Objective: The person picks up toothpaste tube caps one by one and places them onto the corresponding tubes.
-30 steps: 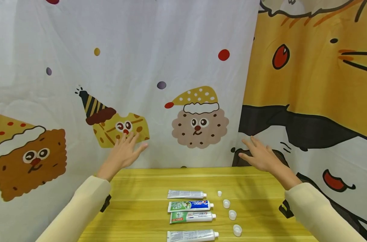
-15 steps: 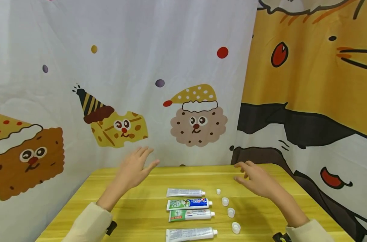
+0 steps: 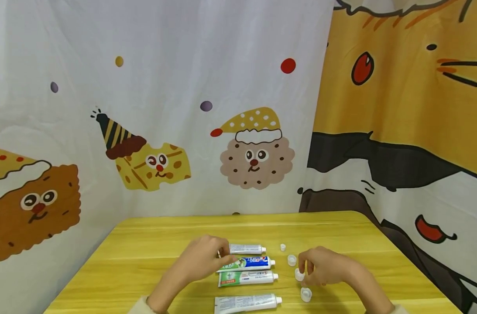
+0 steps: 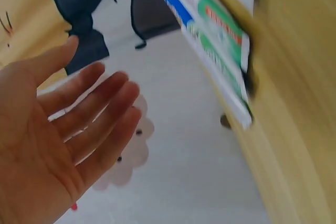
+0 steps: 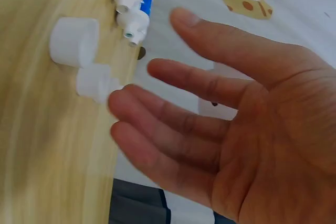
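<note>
Toothpaste tubes lie in a column on the wooden table: a silver tube (image 3: 248, 249), a blue-and-green tube (image 3: 258, 262), a green-and-white tube (image 3: 255, 278) and a nearer silver tube (image 3: 246, 302). Their bare nozzles point right. My left hand (image 3: 199, 260) hovers by the left ends of the two farthest tubes, partly covering them, fingers bent and holding nothing visible. White caps stand right of the nozzles. Over the third cap (image 3: 298, 274) is my right hand (image 3: 328, 266), its fingers loosely bent. Both wrist views show spread fingers around nothing.
A small cap (image 3: 283, 247), a second cap (image 3: 292, 260) and the nearest cap (image 3: 306, 294) stand beside the tubes. The yellow table (image 3: 152, 235) ends at a cartoon-printed curtain (image 3: 163, 87) behind it and at the sides.
Both hands have come down from in front of the curtain to the table, the left toward the tubes and the right toward the caps. Tubes and caps keep their places.
</note>
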Demonstrator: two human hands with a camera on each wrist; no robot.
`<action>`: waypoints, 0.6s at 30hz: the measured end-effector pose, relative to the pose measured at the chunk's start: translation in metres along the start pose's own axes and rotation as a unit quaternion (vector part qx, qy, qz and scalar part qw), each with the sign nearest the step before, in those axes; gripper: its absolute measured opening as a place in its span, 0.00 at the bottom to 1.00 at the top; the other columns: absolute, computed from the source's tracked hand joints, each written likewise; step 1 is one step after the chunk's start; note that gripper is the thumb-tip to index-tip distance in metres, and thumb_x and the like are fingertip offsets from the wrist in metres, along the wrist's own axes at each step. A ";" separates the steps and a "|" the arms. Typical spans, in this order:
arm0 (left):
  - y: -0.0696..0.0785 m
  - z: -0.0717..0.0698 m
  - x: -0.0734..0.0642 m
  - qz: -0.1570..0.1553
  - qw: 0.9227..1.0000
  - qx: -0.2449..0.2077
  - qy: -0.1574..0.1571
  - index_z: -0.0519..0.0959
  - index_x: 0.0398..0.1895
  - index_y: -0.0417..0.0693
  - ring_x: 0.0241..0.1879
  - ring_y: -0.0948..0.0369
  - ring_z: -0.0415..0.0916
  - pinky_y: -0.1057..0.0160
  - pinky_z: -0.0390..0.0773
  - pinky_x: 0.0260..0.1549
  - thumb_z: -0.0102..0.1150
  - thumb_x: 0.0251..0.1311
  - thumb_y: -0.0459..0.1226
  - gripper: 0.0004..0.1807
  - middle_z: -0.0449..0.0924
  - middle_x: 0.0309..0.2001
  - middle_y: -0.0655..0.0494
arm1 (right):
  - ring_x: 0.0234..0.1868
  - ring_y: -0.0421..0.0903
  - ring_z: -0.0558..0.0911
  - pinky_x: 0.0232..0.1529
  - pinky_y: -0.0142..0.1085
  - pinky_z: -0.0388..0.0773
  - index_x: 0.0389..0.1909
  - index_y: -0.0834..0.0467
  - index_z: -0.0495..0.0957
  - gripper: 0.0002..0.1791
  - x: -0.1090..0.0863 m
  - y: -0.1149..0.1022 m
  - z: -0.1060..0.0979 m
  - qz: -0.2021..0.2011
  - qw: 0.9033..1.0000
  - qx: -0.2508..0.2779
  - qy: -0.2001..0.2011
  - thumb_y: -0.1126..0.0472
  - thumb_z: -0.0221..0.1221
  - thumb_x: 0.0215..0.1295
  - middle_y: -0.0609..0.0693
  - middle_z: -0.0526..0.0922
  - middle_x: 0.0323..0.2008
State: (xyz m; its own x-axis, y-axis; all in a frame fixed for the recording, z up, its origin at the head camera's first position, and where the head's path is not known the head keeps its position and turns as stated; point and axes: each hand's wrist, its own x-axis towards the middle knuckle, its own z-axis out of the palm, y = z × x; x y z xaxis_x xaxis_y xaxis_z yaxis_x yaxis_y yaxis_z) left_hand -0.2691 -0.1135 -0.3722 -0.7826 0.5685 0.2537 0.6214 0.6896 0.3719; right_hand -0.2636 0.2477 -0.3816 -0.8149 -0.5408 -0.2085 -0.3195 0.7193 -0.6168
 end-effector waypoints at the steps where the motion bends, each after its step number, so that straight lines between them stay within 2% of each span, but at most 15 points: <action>1: 0.003 0.004 0.002 0.008 1.000 -0.011 -0.019 0.84 0.27 0.59 0.21 0.74 0.68 0.71 0.70 0.23 0.66 0.66 0.51 0.12 0.79 0.24 0.72 | 0.19 0.43 0.77 0.25 0.34 0.75 0.40 0.56 0.81 0.11 0.000 0.001 0.002 0.012 1.000 -0.002 -0.002 0.61 0.72 0.60 0.51 0.79 0.27; 4: 0.013 0.017 0.006 0.031 0.997 -0.009 -0.063 0.85 0.26 0.58 0.21 0.76 0.66 0.73 0.71 0.24 0.68 0.65 0.49 0.12 0.78 0.23 0.74 | 0.18 0.44 0.74 0.25 0.35 0.73 0.39 0.57 0.80 0.12 0.001 0.002 0.009 0.045 0.999 0.009 -0.009 0.64 0.73 0.57 0.51 0.80 0.24; 8: 0.023 0.035 0.008 0.050 0.994 0.016 -0.098 0.86 0.28 0.59 0.25 0.77 0.70 0.73 0.73 0.29 0.69 0.64 0.51 0.10 0.80 0.25 0.75 | 0.18 0.46 0.77 0.23 0.38 0.76 0.37 0.56 0.81 0.12 0.002 0.001 0.017 0.075 0.997 0.023 -0.015 0.66 0.74 0.55 0.52 0.81 0.23; 13: 0.030 0.052 0.006 0.062 0.989 0.043 -0.124 0.88 0.37 0.58 0.29 0.78 0.72 0.75 0.75 0.32 0.70 0.61 0.53 0.12 0.82 0.29 0.74 | 0.17 0.47 0.80 0.21 0.39 0.79 0.32 0.55 0.81 0.11 0.003 -0.001 0.022 0.068 0.998 0.009 -0.009 0.69 0.74 0.53 0.53 0.80 0.25; 18: 0.030 0.061 0.004 0.055 0.986 0.065 -0.146 0.88 0.42 0.58 0.29 0.78 0.71 0.74 0.75 0.34 0.74 0.56 0.53 0.15 0.80 0.27 0.75 | 0.18 0.47 0.79 0.21 0.38 0.79 0.31 0.56 0.81 0.13 0.007 -0.001 0.026 0.078 0.997 0.016 -0.017 0.72 0.75 0.52 0.54 0.79 0.30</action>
State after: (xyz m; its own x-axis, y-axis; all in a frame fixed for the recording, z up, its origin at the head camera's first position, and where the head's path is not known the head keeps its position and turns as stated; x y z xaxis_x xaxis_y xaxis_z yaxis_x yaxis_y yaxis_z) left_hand -0.2511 -0.0633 -0.4143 -0.6784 0.7346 0.0105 0.7159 0.6579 0.2336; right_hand -0.2564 0.2322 -0.4018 -0.8365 -0.4381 -0.3292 -0.1738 0.7818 -0.5988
